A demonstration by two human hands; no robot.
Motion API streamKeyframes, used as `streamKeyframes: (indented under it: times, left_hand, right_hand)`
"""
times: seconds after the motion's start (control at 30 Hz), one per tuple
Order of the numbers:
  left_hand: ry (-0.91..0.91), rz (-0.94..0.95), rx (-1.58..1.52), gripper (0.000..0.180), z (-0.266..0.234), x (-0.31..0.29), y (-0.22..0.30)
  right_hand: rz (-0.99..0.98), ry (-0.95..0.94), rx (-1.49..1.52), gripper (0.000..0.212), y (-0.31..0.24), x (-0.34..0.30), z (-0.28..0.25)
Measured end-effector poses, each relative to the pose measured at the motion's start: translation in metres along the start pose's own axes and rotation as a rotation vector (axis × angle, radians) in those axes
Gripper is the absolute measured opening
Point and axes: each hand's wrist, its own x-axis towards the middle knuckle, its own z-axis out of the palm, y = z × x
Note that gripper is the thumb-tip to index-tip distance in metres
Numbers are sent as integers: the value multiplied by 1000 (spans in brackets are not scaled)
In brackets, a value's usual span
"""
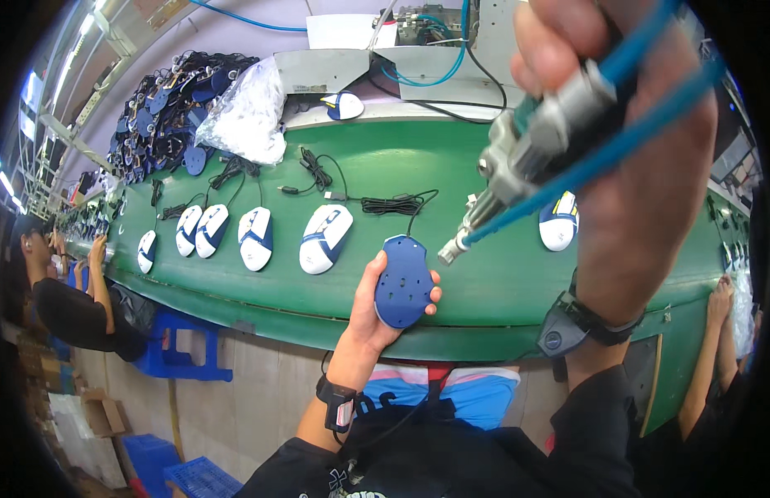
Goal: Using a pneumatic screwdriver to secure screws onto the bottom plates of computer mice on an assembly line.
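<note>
My left hand (368, 300) is closed round a computer mouse (404, 280), turned over so its dark blue underside with small holes faces up. The mouse's bundled black cable (393, 204) lies on the green belt behind it. My right hand (563, 41) is raised high at the upper right, fingers wrapped round a pneumatic screwdriver (505, 170) with blue air hoses. Its metal tip points down and left, a little right of the mouse and apart from it in the picture. Part of the right hand is cut off by the top edge.
Several white-and-blue mice (325, 239) stand in a row on the green conveyor belt (451, 158). Another mouse (559, 222) sits behind my right forearm. At the back left are a heap of blue mouse parts (161, 116) and a clear plastic bag (250, 116). Co-workers (69, 303) are at both sides.
</note>
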Motion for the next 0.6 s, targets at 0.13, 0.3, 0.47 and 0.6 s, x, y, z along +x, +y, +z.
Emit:
streamKeyframes:
  times: [0.13, 0.3, 0.47, 0.6]
  left_hand:
    - [6, -14, -3, 53, -2, -1, 4]
    - [-11, -23, 30, 47, -4, -2, 11]
    - [-9, -5, 121, 49, 26, 5, 29]
    - [-39, -75, 259, 50, 48, 10, 50]
  right_hand:
    - [-76, -297, 288, 41, 27, 3, -26]
    - [-134, -78, -202, 48, 45, -6, 0]
    - [-197, 24, -83, 34, 32, 7, -7]
    - [-144, 234, -7, 29, -7, -11, 7]
